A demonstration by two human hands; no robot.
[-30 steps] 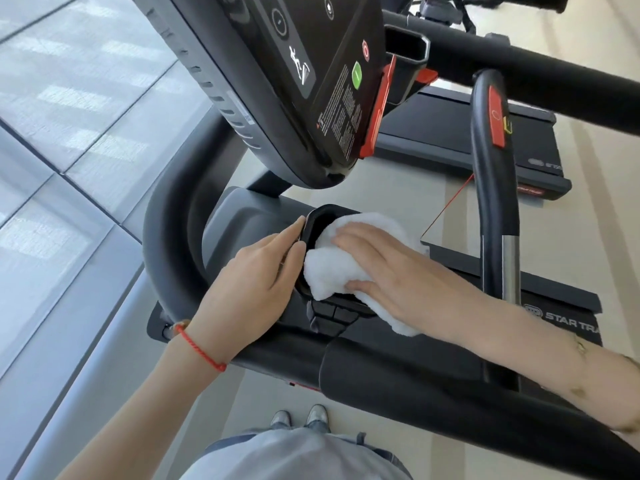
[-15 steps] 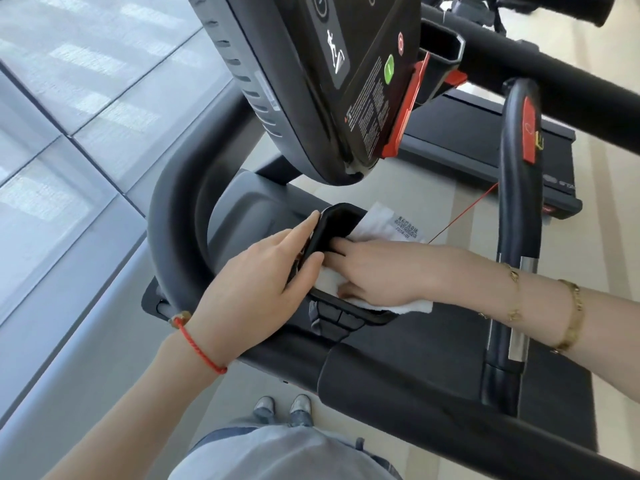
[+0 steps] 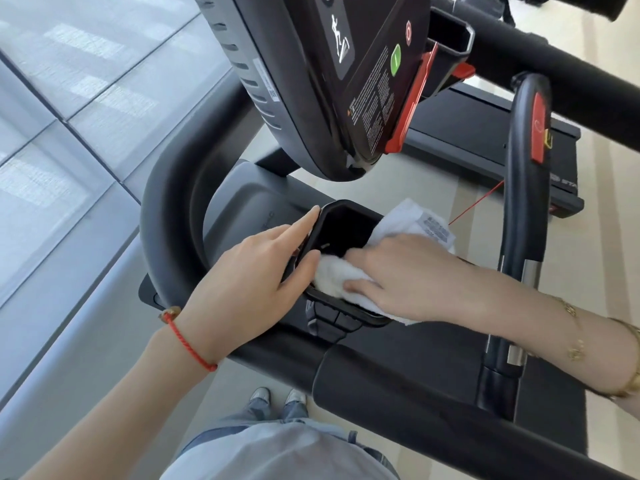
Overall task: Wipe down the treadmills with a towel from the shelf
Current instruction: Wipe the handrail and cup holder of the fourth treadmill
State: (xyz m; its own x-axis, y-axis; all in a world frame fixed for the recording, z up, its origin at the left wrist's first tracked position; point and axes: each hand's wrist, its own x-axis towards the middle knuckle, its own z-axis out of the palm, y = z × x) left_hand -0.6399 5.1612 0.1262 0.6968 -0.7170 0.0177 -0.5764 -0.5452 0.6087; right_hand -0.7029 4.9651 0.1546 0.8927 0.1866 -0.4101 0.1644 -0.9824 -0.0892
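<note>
In the black holder (image 3: 341,233), a bunched white towel (image 3: 334,277) under flat right-hand fingers (image 3: 363,284).

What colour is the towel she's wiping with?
White; the towel shows clearly in the head view.

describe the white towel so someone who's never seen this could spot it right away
Start at the big black treadmill console tilted overhead, then drop to the black cup holder in the grey tray below it. The white towel is bunched inside it under the right hand. It is the only white, fluffy thing there, with a printed tag.
</note>
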